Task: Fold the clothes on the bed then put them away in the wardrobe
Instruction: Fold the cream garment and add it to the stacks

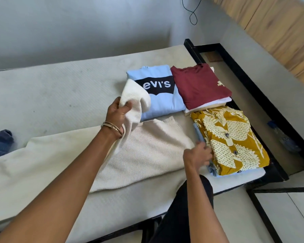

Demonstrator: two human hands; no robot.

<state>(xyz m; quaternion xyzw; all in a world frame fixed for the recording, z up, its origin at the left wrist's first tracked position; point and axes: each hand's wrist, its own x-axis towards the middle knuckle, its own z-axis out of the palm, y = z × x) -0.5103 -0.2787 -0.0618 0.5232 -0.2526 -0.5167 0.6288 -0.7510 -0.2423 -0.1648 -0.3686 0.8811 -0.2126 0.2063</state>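
At the bed's (60,88) right edge lie three folded stacks; left hand (117,112) grasps the unfolded cream sweater's (147,151) sleeve, right hand's (197,156) grip unclear.

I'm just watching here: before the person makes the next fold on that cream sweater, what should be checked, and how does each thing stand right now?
1. Left hand has a firm hold on the cream sweater sleeve: ok.
2. Sweater body lies flat on the bed: ok.
3. Right hand free to help: cannot tell, its fingers are at the mustard shirt stack's edge.
4. Lifted sleeve clear of the blue Levi's top: not ok, it overlaps it.
5. Maroon shirt pile out of the way: ok.
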